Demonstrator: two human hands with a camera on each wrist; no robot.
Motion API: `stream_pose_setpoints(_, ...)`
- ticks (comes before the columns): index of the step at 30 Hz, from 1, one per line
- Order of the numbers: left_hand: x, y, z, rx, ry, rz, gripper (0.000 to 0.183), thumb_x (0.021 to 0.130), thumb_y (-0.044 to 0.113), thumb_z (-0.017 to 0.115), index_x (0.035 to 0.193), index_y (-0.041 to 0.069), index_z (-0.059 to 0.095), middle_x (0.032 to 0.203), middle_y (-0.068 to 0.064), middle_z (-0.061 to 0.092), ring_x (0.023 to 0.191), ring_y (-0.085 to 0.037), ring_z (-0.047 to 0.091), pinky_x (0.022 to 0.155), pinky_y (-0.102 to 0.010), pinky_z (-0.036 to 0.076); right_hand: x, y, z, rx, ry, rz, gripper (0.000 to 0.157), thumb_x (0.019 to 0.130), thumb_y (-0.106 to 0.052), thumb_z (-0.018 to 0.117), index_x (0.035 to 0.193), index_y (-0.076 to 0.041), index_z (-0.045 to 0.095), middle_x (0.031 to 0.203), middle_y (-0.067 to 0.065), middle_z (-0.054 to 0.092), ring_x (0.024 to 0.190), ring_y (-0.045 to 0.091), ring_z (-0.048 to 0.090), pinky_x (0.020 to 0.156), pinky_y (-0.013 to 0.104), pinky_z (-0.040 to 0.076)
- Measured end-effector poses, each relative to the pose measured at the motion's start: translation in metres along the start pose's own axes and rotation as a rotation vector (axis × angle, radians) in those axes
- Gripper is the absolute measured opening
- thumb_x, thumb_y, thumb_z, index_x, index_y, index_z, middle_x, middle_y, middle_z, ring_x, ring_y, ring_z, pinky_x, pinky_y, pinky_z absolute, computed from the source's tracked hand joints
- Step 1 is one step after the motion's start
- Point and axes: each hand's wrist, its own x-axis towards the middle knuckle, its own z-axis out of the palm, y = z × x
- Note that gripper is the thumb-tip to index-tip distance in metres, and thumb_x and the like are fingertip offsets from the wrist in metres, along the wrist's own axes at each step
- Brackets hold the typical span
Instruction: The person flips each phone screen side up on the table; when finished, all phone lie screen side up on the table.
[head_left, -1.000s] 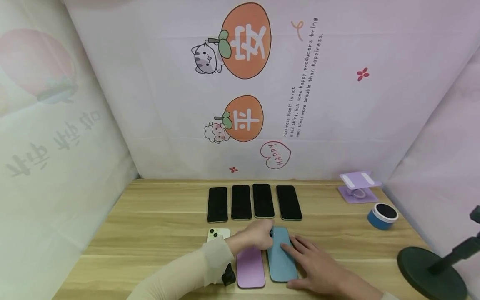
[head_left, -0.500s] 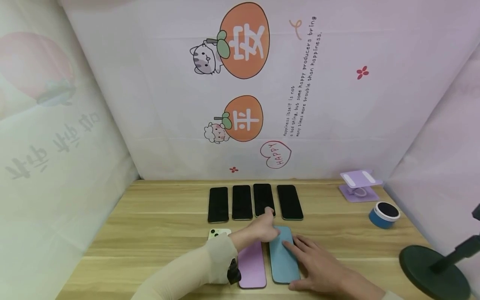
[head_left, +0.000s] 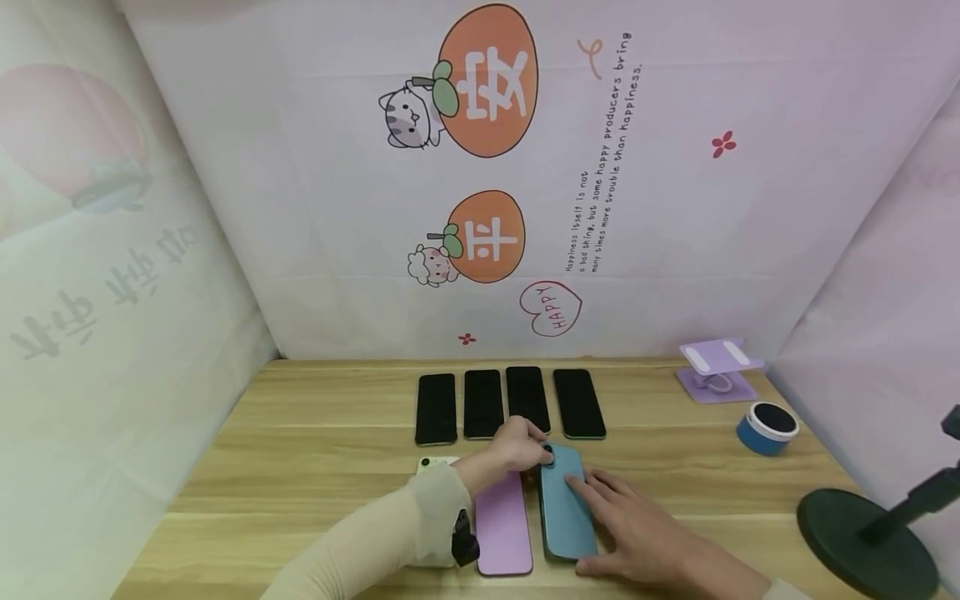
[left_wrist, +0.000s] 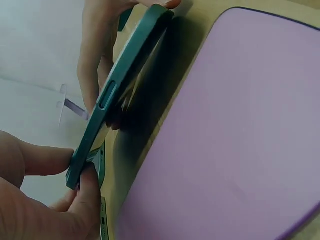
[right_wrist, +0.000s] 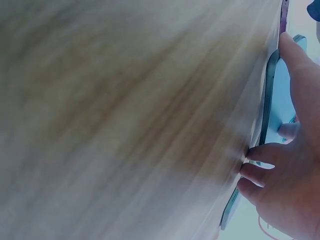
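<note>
Head view: left hand (head_left: 516, 446) pinches blue phone (head_left: 564, 521) by far end; right hand (head_left: 630, 529), fingers wide, touches right side; long axis near-to-far.

Before me the creased back wall (head_left: 675, 233) carries orange fruit prints (head_left: 489, 133); a pale left wall (head_left: 82, 400) and right wall (head_left: 885, 333) flank the wood-grained table (head_left: 315, 433), all in soft light.

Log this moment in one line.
left hand: pinching blue phone at far end; right hand: touching its back; purple phone: lying flat alongside
</note>
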Motion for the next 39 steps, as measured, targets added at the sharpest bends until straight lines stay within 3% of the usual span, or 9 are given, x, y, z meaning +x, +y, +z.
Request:
stream_pose_setpoints(5, -0.001, -0.002, 0.0, -0.091, 0.005, -0.002, 0.018, 0.087, 0.003, 0.08, 0.105, 0.002, 0.073, 0.089, -0.008, 0.073, 0.067, -0.015, 0.07, 0.062, -0.027, 0.061, 0.0, -0.002, -0.001, 0.009, -0.002, 0.002, 0.113, 0.079, -0.084, 0.064, 0.163, -0.014, 0.034, 0.163, 0.025, 0.042, 0.15, 0.049, 0.041, 0.113, 0.073, 0.039)
stream_pose_setpoints(11, -0.002, 0.0, -0.003, -0.084, 0.002, 0.0, 0.013, 0.086, 0.0, 0.079, 0.098, 0.002, 0.073, 0.094, -0.007, 0.071, 0.062, -0.013, 0.07, 0.057, -0.024, 0.061, -0.001, -0.002, -0.008, 0.062, 0.002, -0.028, 0.097, 0.088, -0.077, 0.06, 0.161, -0.017, 0.039, 0.161, 0.021, 0.046, 0.147, 0.046, 0.046, 0.113, 0.07, 0.042)
stream_pose_setpoints(16, -0.001, 0.003, -0.01, 0.001, -0.016, 0.007, 0.006, 0.086, 0.003, 0.08, 0.089, 0.003, 0.075, 0.09, -0.007, 0.073, 0.057, -0.013, 0.07, 0.058, -0.026, 0.062, 0.001, -0.001, -0.019, 0.36, 0.037, -0.096, 0.063, 0.107, -0.043, 0.054, 0.152, 0.001, 0.047, 0.153, 0.025, 0.055, 0.138, 0.044, 0.057, 0.109, 0.055, 0.052)
stream_pose_setpoints(19, -0.001, 0.007, -0.014, 0.091, -0.035, 0.04, 0.004, 0.087, 0.005, 0.078, 0.087, 0.004, 0.075, 0.076, -0.006, 0.073, 0.053, -0.013, 0.07, 0.058, -0.027, 0.063, 0.003, -0.002, -0.025, 0.523, 0.048, -0.093, 0.053, 0.109, -0.028, 0.052, 0.148, 0.008, 0.049, 0.149, 0.029, 0.057, 0.134, 0.045, 0.059, 0.106, 0.037, 0.057)
stream_pose_setpoints(21, -0.001, 0.011, -0.016, 0.132, -0.051, 0.054, 0.003, 0.088, 0.005, 0.077, 0.086, 0.004, 0.074, 0.068, -0.005, 0.072, 0.051, -0.014, 0.07, 0.058, -0.028, 0.063, 0.004, -0.003, -0.028, 0.566, 0.062, -0.09, 0.049, 0.109, -0.024, 0.053, 0.145, 0.009, 0.052, 0.145, 0.03, 0.06, 0.131, 0.043, 0.063, 0.102, 0.025, 0.057)
stream_pose_setpoints(23, 0.0, 0.014, -0.018, 0.157, -0.064, 0.062, 0.005, 0.088, 0.005, 0.076, 0.083, 0.005, 0.074, 0.061, -0.003, 0.069, 0.049, -0.014, 0.068, 0.055, -0.028, 0.062, 0.005, -0.005, -0.03, 0.62, 0.058, -0.066, 0.047, 0.108, -0.023, 0.054, 0.143, 0.01, 0.055, 0.142, 0.03, 0.062, 0.129, 0.04, 0.065, 0.099, 0.02, 0.057)
stream_pose_setpoints(30, 0.008, 0.023, -0.021, 0.234, -0.067, 0.065, 0.028, 0.085, 0.005, 0.071, 0.058, 0.011, 0.063, 0.045, 0.003, 0.058, 0.04, -0.011, 0.058, 0.041, -0.017, 0.044, 0.007, -0.011, -0.032, 1.013, 0.034, 0.182, 0.05, 0.107, -0.016, 0.054, 0.136, 0.023, 0.051, 0.135, 0.039, 0.062, 0.117, 0.041, 0.073, 0.094, 0.045, 0.063)
stream_pose_setpoints(33, 0.013, 0.025, -0.019, 0.288, -0.05, 0.079, 0.034, 0.083, 0.006, 0.07, 0.051, 0.013, 0.059, 0.042, 0.004, 0.056, 0.039, -0.011, 0.06, 0.043, -0.018, 0.043, 0.009, -0.014, -0.032, 1.059, 0.074, 0.247, 0.048, 0.104, -0.014, 0.056, 0.132, 0.025, 0.053, 0.128, 0.037, 0.067, 0.108, 0.035, 0.077, 0.091, 0.044, 0.065)
stream_pose_setpoints(39, 0.02, 0.031, -0.013, 0.34, -0.03, 0.109, 0.038, 0.083, 0.007, 0.071, 0.048, 0.013, 0.058, 0.04, 0.003, 0.056, 0.038, -0.012, 0.062, 0.043, -0.02, 0.045, 0.015, -0.022, -0.031, 1.058, 0.1, 0.269, 0.045, 0.1, -0.013, 0.064, 0.125, 0.024, 0.06, 0.113, 0.026, 0.077, 0.096, 0.027, 0.079, 0.082, 0.035, 0.066)
